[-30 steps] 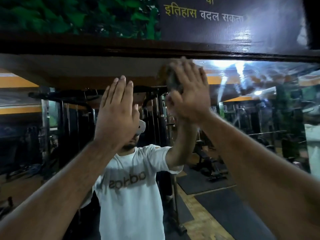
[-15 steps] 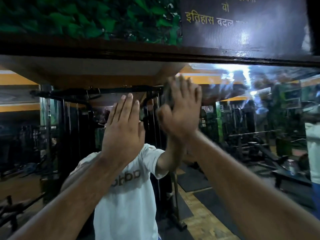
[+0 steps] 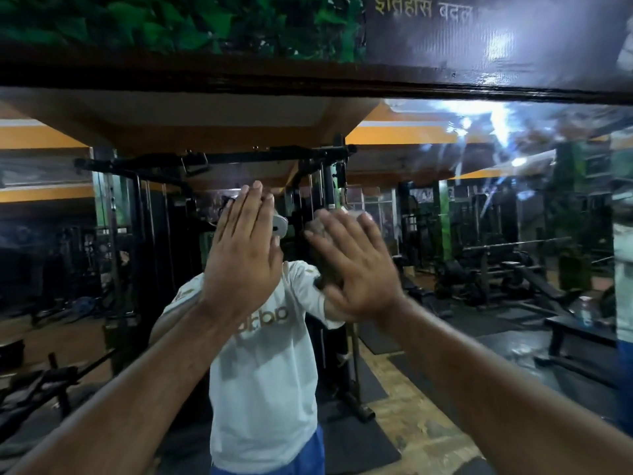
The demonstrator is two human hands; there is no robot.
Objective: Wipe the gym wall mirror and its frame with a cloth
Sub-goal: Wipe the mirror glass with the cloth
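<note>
Inspected largest first. Mirror (image 3: 479, 269) filled most of the view, reflecting gym machines, floor mats and the person in a white shirt. Showed streaks and glare in the upper right pane; looked clearer at centre. Frame (image 3: 308, 77), a dark wooden strip, ran across the top, with leaf panel (image 3: 171, 25) and lettered sign (image 3: 496, 32) above it.

Found right hand (image 3: 356, 265) flat against the glass, fingers straight and spread, pressing the cloth (image 3: 317, 229) under the palm; cloth seen only as a grey-brown bunch at the fingertips and thumb side. Found left hand (image 3: 245, 255) raised beside it, fingers straight and together, holding nothing; contact with the glass could not be confirmed.

Change noted: wiping hand and cloth down from just under the frame a second before to mid-pane, a little lower than half a second back; left hand lower likewise. Judged a downward stroke in progress on the glass. Judged streaked right pane and frame outstanding.

Containers: none in view.
</note>
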